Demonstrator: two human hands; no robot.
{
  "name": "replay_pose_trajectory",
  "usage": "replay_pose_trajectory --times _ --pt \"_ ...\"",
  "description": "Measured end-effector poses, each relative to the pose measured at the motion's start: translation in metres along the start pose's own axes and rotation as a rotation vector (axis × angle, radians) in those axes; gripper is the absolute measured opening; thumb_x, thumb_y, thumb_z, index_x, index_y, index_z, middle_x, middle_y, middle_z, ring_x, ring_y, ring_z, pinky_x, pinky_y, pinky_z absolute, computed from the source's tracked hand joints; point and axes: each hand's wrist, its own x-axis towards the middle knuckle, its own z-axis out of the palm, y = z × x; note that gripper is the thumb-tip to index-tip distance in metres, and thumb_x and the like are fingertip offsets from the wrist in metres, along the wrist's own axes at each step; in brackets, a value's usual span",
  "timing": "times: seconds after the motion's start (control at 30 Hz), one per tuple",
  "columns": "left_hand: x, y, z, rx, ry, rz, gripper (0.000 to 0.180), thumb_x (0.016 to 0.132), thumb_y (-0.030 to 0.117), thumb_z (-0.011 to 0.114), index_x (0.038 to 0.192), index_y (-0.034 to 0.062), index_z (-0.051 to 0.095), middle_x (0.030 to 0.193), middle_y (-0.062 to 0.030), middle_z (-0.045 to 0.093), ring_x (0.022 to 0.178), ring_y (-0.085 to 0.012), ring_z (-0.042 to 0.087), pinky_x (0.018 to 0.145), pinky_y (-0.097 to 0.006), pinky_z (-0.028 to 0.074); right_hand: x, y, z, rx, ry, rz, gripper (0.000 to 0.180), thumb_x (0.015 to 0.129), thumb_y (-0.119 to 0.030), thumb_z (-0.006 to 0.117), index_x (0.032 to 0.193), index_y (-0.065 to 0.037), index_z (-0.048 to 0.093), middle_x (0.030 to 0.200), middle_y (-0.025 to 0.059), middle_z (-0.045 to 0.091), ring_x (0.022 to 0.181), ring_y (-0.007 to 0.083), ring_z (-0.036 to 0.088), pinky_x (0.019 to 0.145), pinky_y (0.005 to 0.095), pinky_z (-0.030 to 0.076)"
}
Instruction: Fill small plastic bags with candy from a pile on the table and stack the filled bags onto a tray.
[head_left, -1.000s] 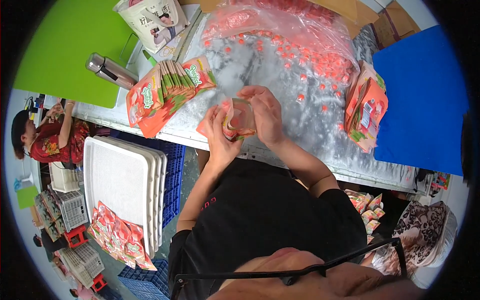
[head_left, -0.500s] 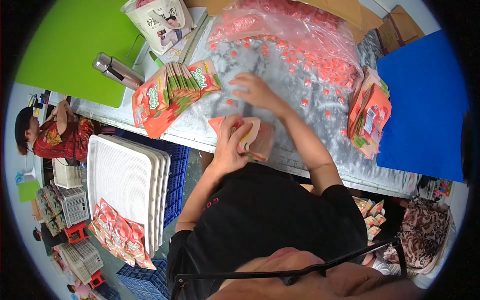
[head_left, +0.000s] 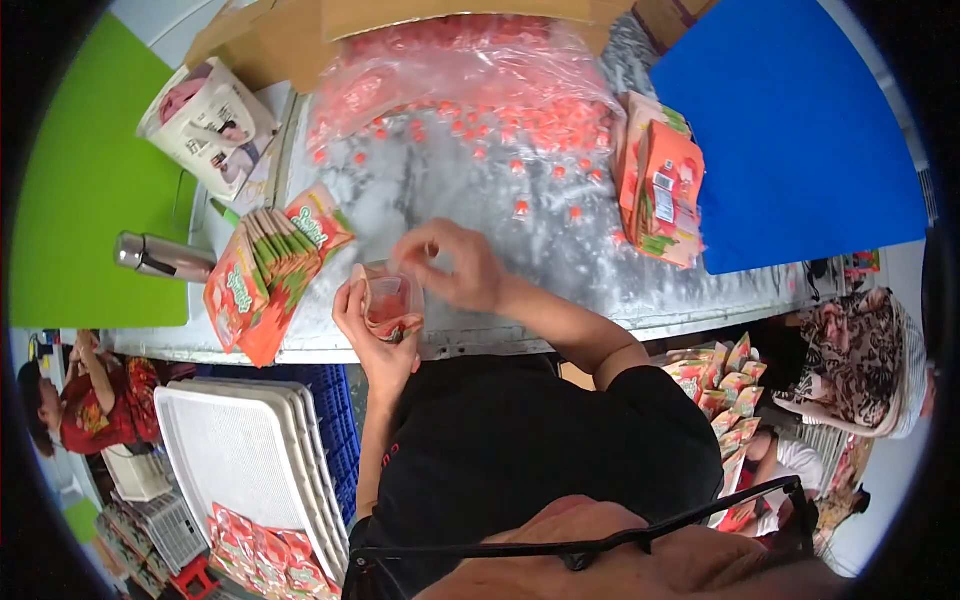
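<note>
My left hand (head_left: 372,335) is wrapped around a red printed pouch (head_left: 392,318), its open mouth facing up above the table's front edge. Clear plastic shows along the pouch's right side. Just above and to the right of that mouth is my right hand (head_left: 458,268), with fingers curled into a pinch; whatever is between the fingertips is too small to make out. Small red wrapped pieces (head_left: 521,209) are scattered over the marbled grey table (head_left: 450,210). More of them spill from a large clear plastic bag (head_left: 440,75) at the back.
Fanned pouches (head_left: 265,275) lie at left beside a steel flask (head_left: 165,256) and a white tote bag (head_left: 210,130). Another pouch stack (head_left: 665,190) lies right, next to a blue panel (head_left: 790,150). White trays (head_left: 235,430) stand at lower left. Other people sit farther off.
My view has swung, shifting the table leftward in the picture. The pouch's mouth now faces up. My right hand has come from over the table to the pouch, its spread fingers now curled.
</note>
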Motion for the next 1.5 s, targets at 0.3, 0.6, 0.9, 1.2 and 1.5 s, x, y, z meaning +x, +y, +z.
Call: replay_pose_trajectory --times 0.3,0.6,0.9,1.2,1.5 --pt "-0.002 0.002 0.007 0.018 -0.059 0.040 0.090 0.059 -0.008 0.075 0.140 0.0073 0.039 0.144 -0.0190 0.030 0.133 -0.0384 0.035 0.112 -0.046 0.032 -0.036 0.073 -0.067 -0.758 0.302 -0.109 0.046 0.077 -0.035 0.078 0.117 -0.015 0.068 0.128 0.0142 0.060 0.121 0.0361 0.053 0.104 0.0484 0.037" --pt "-0.003 -0.001 0.004 0.017 -0.034 0.008 0.086 0.061 -0.009 0.071 0.139 0.0064 0.040 0.142 -0.0188 0.032 0.134 -0.0377 0.034 0.113 -0.045 0.030 -0.054 0.218 -0.168 -1.095 0.279 0.444 0.074 0.083 -0.061 0.064 0.145 -0.025 0.046 0.153 0.0186 0.032 0.142 0.0455 0.022 0.116 0.0609 0.015" --pt "-0.007 0.000 -0.006 0.014 -0.011 -0.044 0.083 0.061 -0.009 0.069 0.139 0.0060 0.041 0.141 -0.0182 0.033 0.133 -0.0367 0.036 0.112 -0.045 0.033 -0.008 0.198 -0.078 -1.096 0.047 0.316 0.065 0.084 -0.055 0.065 0.141 -0.027 0.050 0.150 0.0104 0.038 0.140 0.0429 0.027 0.113 0.0657 0.015" --pt "-0.011 -0.015 -0.010 0.003 0.011 0.024 0.084 0.064 -0.006 0.068 0.141 0.0062 0.039 0.142 -0.0185 0.033 0.135 -0.0357 0.035 0.114 -0.045 0.031 -0.068 0.156 -0.040 -0.827 0.066 0.121 0.053 0.089 -0.041 0.063 0.136 -0.019 0.055 0.148 0.0087 0.043 0.139 0.0405 0.031 0.112 0.0628 0.020" --pt "-0.004 -0.020 -0.011 0.025 0.038 -0.026 0.084 0.063 -0.005 0.073 0.139 0.0047 0.039 0.140 -0.0183 0.036 0.132 -0.0352 0.039 0.112 -0.042 0.031 -0.160 0.155 -0.137 -1.317 0.508 0.485 0.051 0.091 -0.043 0.061 0.133 -0.014 0.058 0.139 0.0209 0.047 0.130 0.0401 0.041 0.107 0.0610 0.027"
